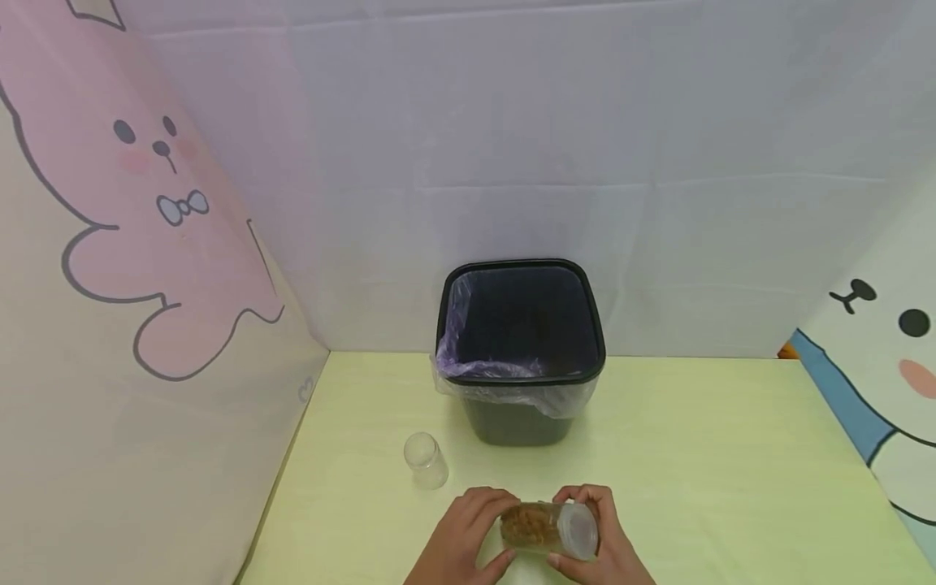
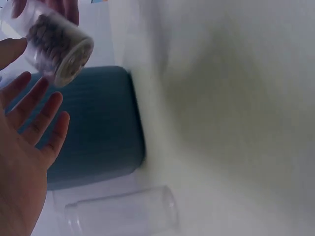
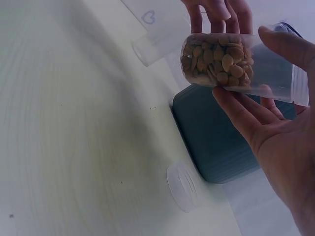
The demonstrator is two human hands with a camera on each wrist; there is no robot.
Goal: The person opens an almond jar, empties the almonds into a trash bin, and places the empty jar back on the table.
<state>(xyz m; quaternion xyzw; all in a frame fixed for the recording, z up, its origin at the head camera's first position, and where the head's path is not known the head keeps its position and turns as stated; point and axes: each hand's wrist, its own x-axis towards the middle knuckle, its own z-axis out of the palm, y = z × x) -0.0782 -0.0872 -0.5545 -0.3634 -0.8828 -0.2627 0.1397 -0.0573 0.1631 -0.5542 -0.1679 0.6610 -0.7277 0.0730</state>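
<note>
A clear plastic jar (image 1: pixel 532 525), partly filled with small brown oval kernels (image 3: pixel 224 61), lies on its side in the air. My right hand (image 1: pixel 603 536) grips it near its whitish lidded end, thumb on one side and fingers beneath. My left hand (image 1: pixel 468 540) is at the base end, fingertips right at the jar wall. In the left wrist view its fingers (image 2: pixel 42 118) are spread and nearly straight beside the jar. The kernels have slid towards the base.
An uncapped clear jar (image 1: pixel 426 461) stands on the pale table (image 1: pixel 702 455) left of the hands. Behind them stands a dark bin (image 1: pixel 519 418) with a thin plastic liner (image 1: pixel 497 370). A loose clear lid (image 3: pixel 182 187) lies on the table. Printed cloth (image 1: pixel 468 203) encloses the back and sides.
</note>
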